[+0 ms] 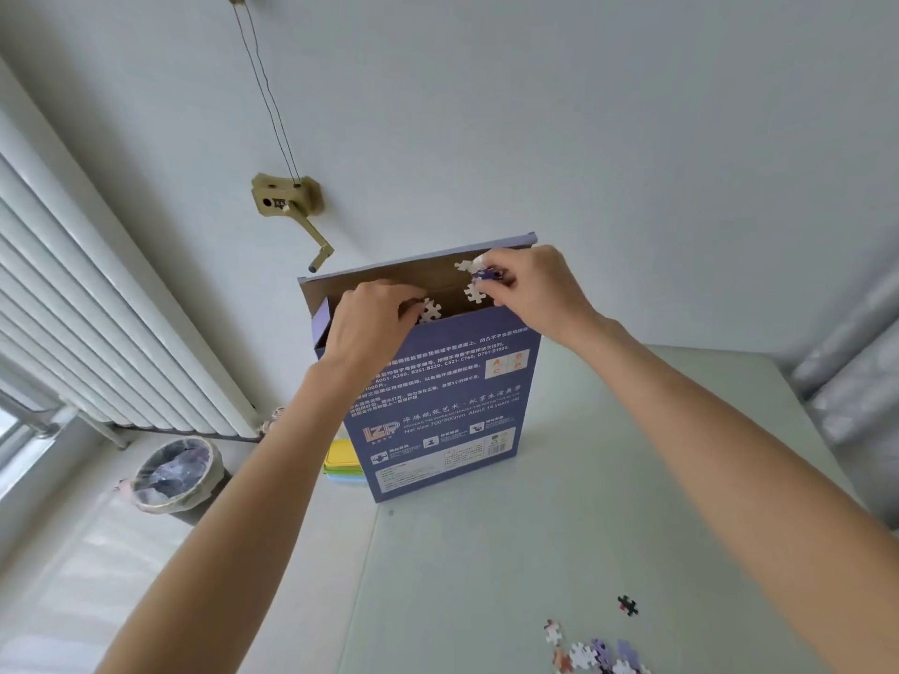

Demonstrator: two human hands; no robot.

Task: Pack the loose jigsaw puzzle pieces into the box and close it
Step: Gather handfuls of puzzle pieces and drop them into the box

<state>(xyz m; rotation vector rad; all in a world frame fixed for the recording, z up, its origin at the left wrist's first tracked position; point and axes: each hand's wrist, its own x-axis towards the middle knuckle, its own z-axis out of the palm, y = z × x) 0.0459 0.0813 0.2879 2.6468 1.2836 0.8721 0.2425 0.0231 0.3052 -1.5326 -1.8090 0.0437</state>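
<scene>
A purple puzzle box (438,401) stands upright on the white table (584,503), its top flap open and its brown inside showing. My left hand (369,318) hovers over the opening and pinches white puzzle pieces (430,311) at its fingertips. My right hand (530,284) holds a small bunch of pieces (479,279) above the right side of the opening. Several loose pieces (591,651) lie on the table near the bottom edge, and one dark piece (627,605) lies apart from them.
A stack of yellow, green and blue items (343,462) sits behind the box at the table's left edge. A radiator (97,308) lines the left wall, with a lined bin (175,471) on the floor. A hand crank (292,206) is mounted on the wall.
</scene>
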